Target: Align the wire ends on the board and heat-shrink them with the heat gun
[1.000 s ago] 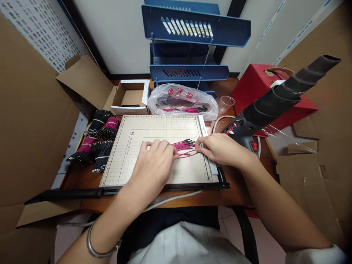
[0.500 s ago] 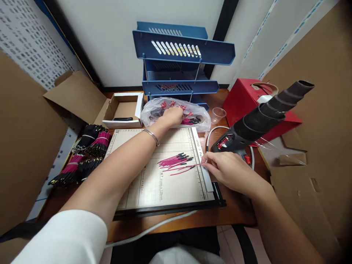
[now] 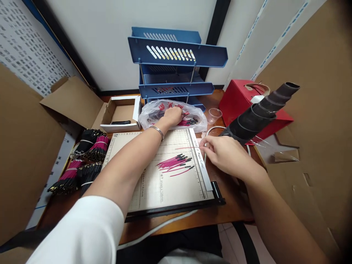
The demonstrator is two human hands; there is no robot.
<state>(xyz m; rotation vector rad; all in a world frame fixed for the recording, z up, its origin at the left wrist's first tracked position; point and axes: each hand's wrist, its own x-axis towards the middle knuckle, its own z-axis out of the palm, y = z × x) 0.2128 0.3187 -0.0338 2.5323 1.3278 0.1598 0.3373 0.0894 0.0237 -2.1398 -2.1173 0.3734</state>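
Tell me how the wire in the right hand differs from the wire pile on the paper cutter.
Number: the held wire is single, while the wire pile has many strands.
Support: the held wire is pinched by the right hand; the wire pile lies loose on the paper cutter.
Ends: black ends show on the wire pile, but the hand hides one end of the held wire.
Both are thin and pink.

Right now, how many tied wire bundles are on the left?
4: the back black bundle, the back pink bundle to its right, the front pink bundle, and the front black bundle to its right. More may be hidden underneath.
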